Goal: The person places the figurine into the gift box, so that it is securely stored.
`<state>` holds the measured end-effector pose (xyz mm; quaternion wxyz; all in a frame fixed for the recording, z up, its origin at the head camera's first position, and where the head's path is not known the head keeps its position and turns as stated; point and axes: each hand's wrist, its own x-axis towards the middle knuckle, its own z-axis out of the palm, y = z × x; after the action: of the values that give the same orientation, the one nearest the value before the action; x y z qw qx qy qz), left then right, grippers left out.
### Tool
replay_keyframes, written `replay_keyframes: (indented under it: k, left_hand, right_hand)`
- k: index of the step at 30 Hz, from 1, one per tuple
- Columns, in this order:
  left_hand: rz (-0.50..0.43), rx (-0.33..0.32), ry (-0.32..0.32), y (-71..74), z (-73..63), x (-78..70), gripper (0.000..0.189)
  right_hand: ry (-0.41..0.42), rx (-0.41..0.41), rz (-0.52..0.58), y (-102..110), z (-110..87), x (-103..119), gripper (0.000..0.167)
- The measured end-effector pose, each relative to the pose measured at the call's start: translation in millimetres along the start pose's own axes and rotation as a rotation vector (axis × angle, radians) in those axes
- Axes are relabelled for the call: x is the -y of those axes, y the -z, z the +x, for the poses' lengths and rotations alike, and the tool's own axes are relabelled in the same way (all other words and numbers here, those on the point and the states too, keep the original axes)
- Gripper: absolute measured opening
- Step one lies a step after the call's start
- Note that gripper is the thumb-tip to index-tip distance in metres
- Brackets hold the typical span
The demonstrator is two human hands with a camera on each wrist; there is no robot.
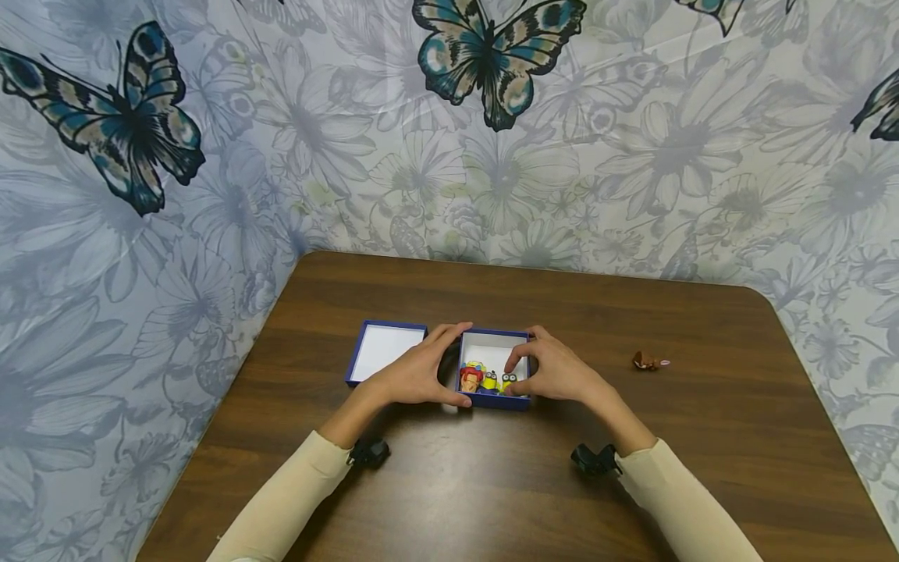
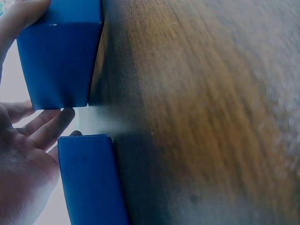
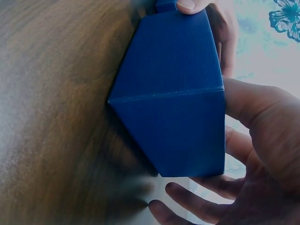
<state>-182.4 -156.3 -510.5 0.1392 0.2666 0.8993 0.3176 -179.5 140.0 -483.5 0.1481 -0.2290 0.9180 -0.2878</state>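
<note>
An open blue box (image 1: 492, 343) with a white inside stands mid-table. Along its near side lie small toy figures: a red-and-tan one (image 1: 470, 378), a yellow one with goggles (image 1: 489, 381) and another yellow goggled figure (image 1: 509, 379) at the right. My left hand (image 1: 421, 371) holds the box from the left, thumb at the near corner and fingers toward the far one. Inside the box, my right hand (image 1: 555, 367) has thumb and index finger about the right-hand yellow figure; its other fingers are outside at the far right corner. The right wrist view shows the blue box wall (image 3: 173, 131) hiding those fingertips.
Left of the box lies a blue-edged lid (image 1: 386, 347), white side up, partly behind my left hand. A small brown figure (image 1: 646, 361) lies on the wooden table (image 1: 449, 484) at the right. A butterfly-patterned wall covering (image 1: 506, 179) hangs behind the table.
</note>
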Motion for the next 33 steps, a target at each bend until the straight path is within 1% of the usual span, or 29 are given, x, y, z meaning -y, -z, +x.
replay_keyframes:
  k: [5, 11, 14, 17, 21, 28, 33]
  left_hand:
    - [0.007, 0.001, 0.0, 0.1, 0.0, 0.4, 0.131]
    - [0.011, 0.001, 0.005, -0.3, 0.1, 0.7, 0.131]
    - [0.018, -0.002, 0.002, -0.8, 0.2, 1.0, 0.132]
    - [0.024, -0.005, -0.004, -0.8, 0.1, 0.9, 0.132]
    - [0.019, -0.003, -0.005, 0.0, -0.3, -0.4, 0.131]
    - [0.02, 0.0, 0.005, 0.6, -1.6, -1.3, 0.131]
    - [0.018, 0.003, 0.005, 0.3, -1.7, -1.9, 0.13]
  right_hand:
    - [0.009, -0.029, 0.056, 0, -2.9, -4, 0.036]
    - [0.098, -0.153, 0.174, 3, -11.0, -15, 0.052]
    - [0.121, -0.222, 0.216, 4, -17.5, -24, 0.052]
    - [0.113, -0.28, 0.232, 7, -26.3, -35, 0.048]
    - [0.079, -0.337, 0.25, 14, -40.2, -50, 0.045]
    - [0.032, -0.457, 0.196, 25, -66.5, -76, 0.042]
    - [-0.002, -0.517, 0.163, 30, -88.8, -94, 0.042]
